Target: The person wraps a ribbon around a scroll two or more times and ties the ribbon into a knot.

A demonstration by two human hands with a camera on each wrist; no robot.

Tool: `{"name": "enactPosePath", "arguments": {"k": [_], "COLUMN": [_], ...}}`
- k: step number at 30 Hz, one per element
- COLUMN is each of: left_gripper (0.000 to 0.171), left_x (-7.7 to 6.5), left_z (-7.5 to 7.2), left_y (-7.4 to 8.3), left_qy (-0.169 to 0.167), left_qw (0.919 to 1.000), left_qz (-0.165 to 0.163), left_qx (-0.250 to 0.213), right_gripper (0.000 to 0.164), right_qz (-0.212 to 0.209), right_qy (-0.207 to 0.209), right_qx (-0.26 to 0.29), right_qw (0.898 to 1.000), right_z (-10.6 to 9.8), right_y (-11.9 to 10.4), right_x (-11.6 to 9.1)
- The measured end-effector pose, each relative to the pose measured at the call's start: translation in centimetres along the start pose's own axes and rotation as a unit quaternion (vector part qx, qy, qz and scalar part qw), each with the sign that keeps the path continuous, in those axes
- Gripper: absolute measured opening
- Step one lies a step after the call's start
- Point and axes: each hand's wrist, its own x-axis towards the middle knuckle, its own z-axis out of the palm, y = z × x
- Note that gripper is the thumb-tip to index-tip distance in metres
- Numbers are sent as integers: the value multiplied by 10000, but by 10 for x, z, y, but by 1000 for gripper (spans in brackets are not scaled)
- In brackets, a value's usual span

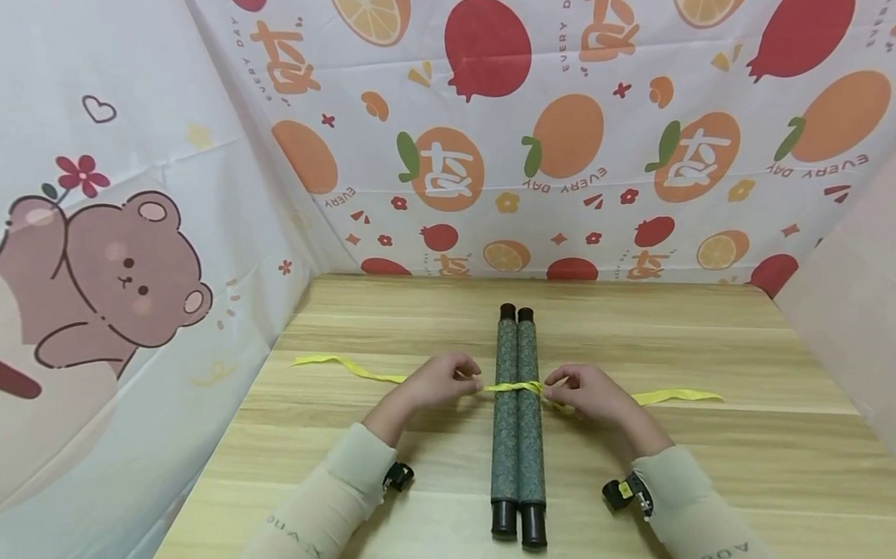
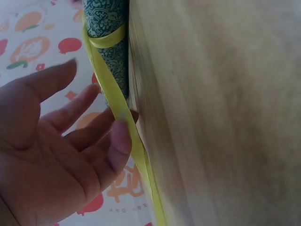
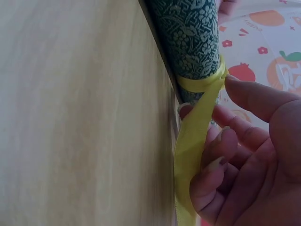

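Observation:
Two slim scrolls (image 1: 505, 444) lie side by side on the table, wrapped in green patterned cloth with dark end knobs. A yellow ribbon (image 1: 507, 387) goes round both and crosses near the right scroll. My left hand (image 1: 443, 380) is just left of them, its thumb standing apart. In the left wrist view the ribbon (image 2: 110, 87) runs down past its loosely bent fingers, one fingertip over it. My right hand (image 1: 586, 392) is close on the right, thumb tip at the ribbon's crossing. In the right wrist view its curled fingers hold the hanging ribbon (image 3: 192, 141), one fingertip behind it.
Long ribbon ends stretch across the wooden table (image 1: 727, 476), the left end (image 1: 331, 360) beyond my left forearm and the right end (image 1: 678, 395) past my right wrist. A fruit-printed cloth (image 1: 565, 216) hangs behind; a bear-printed cloth (image 1: 140, 268) covers the left side.

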Motion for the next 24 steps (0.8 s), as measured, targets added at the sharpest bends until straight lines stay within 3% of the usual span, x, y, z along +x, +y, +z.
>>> {"name": "enactPosePath", "arguments": {"k": [5, 9, 13, 16, 19, 24], "left_gripper": [26, 15, 19, 28, 32, 34], "left_x": [-3, -4, -4, -2, 1, 8], "left_z": [2, 2, -2, -4, -2, 7], "left_y": [4, 7, 11, 12, 10, 9], "left_qy": [-393, -555, -705, -685, -624, -503], "left_qw": [9984, 9965, 9961, 9974, 9938, 9721], "left_qz": [-51, -63, 77, 237, 267, 10], "left_qx": [399, 623, 530, -22, -880, -2289], "right_gripper": [28, 29, 24, 20, 18, 15], "right_qz": [-53, -148, -183, -179, -167, -208], "right_qy": [-48, -113, -133, -136, -128, -87], "right_qx": [43, 15, 4, -58, -120, -142], "right_qw": [10000, 9998, 9997, 9997, 9997, 9996], "right_z": [2, 2, 2, 3, 4, 5], "right_y": [-2, -1, -1, -1, 0, 2], "right_x": [-2, -3, -4, -5, -5, -5]}}
